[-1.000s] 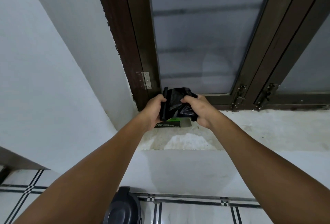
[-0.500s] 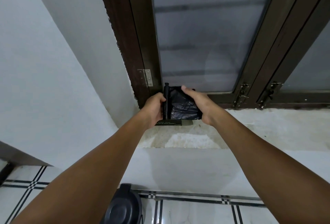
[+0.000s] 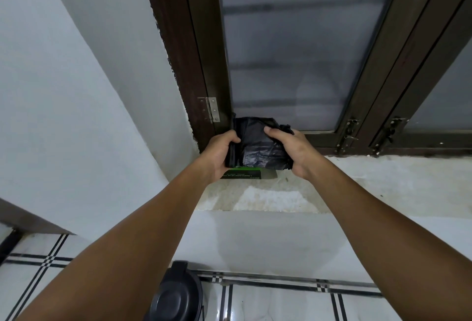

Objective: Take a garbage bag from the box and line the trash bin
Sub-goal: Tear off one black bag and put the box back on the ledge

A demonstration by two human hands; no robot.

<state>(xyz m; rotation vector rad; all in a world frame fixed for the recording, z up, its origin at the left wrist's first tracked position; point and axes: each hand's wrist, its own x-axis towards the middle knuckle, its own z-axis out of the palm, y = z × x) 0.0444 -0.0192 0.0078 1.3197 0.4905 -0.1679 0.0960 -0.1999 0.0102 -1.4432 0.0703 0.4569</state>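
Note:
A folded black garbage bag (image 3: 258, 145) is held above the window sill between both hands. My left hand (image 3: 221, 153) grips its left edge, thumb on top. My right hand (image 3: 293, 150) clutches its right side, fingers pressed into the crumpled plastic. Just beneath the bag a dark box with a green stripe (image 3: 244, 173) lies on the sill, mostly hidden by the bag and my left hand. The black trash bin (image 3: 176, 297), lid shut, stands on the floor below, between my forearms at the bottom edge.
The rough white sill (image 3: 370, 182) runs to the right under a dark-framed frosted window (image 3: 293, 52) with metal latches (image 3: 348, 134). A white wall (image 3: 63, 103) closes in on the left. Tiled floor with black lines (image 3: 281, 300) surrounds the bin.
The bag has unfolded a little wider between my hands, and my right hand has shifted its grip along the right side. The box's green stripe shows again beneath.

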